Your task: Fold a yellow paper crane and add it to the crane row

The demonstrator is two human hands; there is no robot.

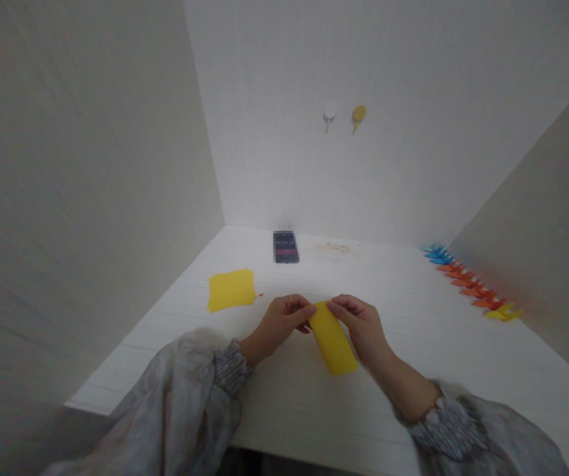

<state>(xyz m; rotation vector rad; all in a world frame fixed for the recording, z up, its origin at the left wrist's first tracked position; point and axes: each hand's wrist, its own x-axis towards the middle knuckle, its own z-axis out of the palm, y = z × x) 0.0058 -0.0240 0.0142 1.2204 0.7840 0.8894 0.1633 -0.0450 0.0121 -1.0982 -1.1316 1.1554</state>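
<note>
A strip of folded yellow paper [332,340] slants between my hands, its long side running down toward me and to the right. My left hand [287,317] pinches its upper left corner between thumb and fingers, and a ring shows on one finger. At the upper right corner my right hand [361,324] grips the same paper, thumb on top. To the left lies a small stack of yellow paper sheets [231,289], with a tiny orange scrap [261,295] beside it.
Folded paper cranes, blue [437,254], orange [470,284] and yellow [503,313], line the right wall. A dark, blurred-out rectangular object [285,247] lies near the back wall. A white hook [330,112] and a gold hook [359,114] are on that wall. Panels enclose both sides.
</note>
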